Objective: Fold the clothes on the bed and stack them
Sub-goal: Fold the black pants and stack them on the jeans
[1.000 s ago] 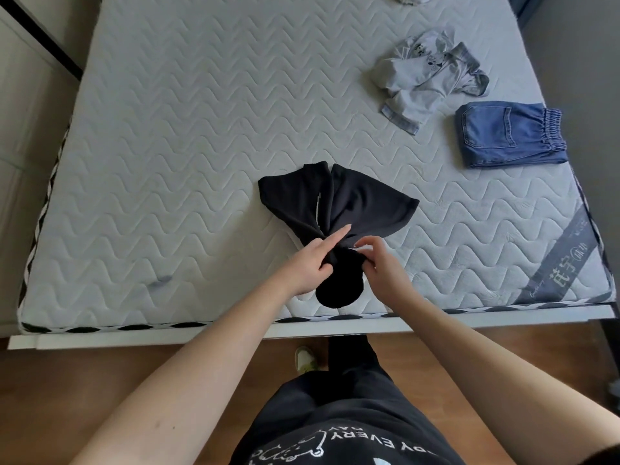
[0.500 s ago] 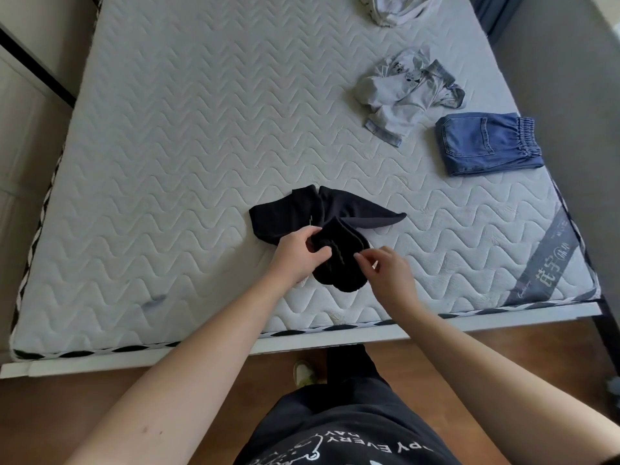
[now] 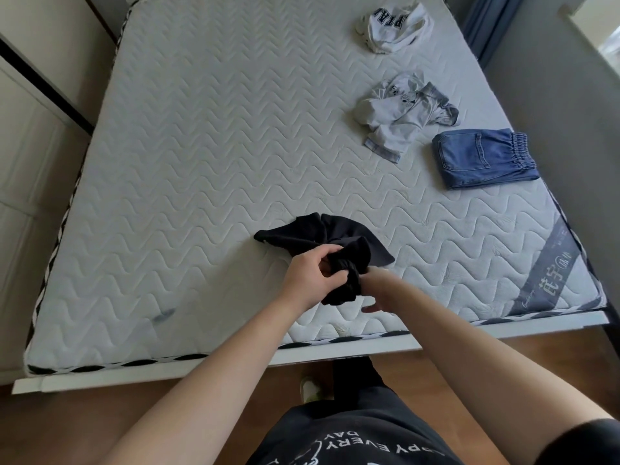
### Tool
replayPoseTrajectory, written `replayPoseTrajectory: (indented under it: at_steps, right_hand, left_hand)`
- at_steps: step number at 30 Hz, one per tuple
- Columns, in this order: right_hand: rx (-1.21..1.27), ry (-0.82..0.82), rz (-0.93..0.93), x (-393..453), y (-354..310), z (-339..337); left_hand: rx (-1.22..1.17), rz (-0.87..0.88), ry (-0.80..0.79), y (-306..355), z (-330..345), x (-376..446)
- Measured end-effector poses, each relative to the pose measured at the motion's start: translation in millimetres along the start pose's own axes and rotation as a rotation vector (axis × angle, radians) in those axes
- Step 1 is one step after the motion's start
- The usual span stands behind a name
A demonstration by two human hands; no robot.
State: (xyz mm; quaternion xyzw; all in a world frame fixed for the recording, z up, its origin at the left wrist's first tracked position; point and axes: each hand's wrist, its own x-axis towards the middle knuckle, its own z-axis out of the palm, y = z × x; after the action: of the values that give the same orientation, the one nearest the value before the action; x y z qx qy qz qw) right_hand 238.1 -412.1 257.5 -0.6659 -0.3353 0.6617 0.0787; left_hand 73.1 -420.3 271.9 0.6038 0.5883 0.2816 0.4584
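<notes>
The left hand (image 3: 310, 276) is gripping the bunched black garment (image 3: 339, 245) near the bed's (image 3: 188, 162) front edge; the right hand (image 3: 369, 290) is reaching into the cloth, its grip hidden, so it cannot be told. The blue denim shorts (image 3: 483, 159) are lying folded; the grey shirt (image 3: 399, 112) and white garment (image 3: 394, 26) are waiting crumpled, unstacked.
</notes>
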Motion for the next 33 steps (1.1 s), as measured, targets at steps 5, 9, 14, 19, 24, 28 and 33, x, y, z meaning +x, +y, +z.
replayPoseTrajectory:
  at_steps: [5,9,14,19,24,28,33]
  right_hand:
    - [-0.211,0.029,-0.165,-7,-2,6]
    - [-0.537,0.312,-0.250,-16,-7,-2]
    - [-0.350,0.559,-0.330,-36,-6,-24]
    - [-0.203,0.634,-0.385,-51,-16,-27]
    - [-0.150,0.487,-0.519,-70,-26,-39]
    - [-0.197,0.406,-0.637,-84,-43,-48]
    - [-0.099,0.225,-0.760,-105,-57,-64]
  left_hand:
    - [-0.040,-0.031,-0.002,-2,-12,-7]
    - [-0.034,-0.101,0.165,-8,-31,-5]
    - [-0.063,-0.121,0.276,1,-46,-7]
    - [-0.048,-0.125,0.211,21,-51,-7]
    - [-0.034,-0.075,-0.093,24,-68,-8]
    - [0.149,0.115,0.164,39,-73,-5]
    - [0.213,0.301,0.273,69,-93,8]
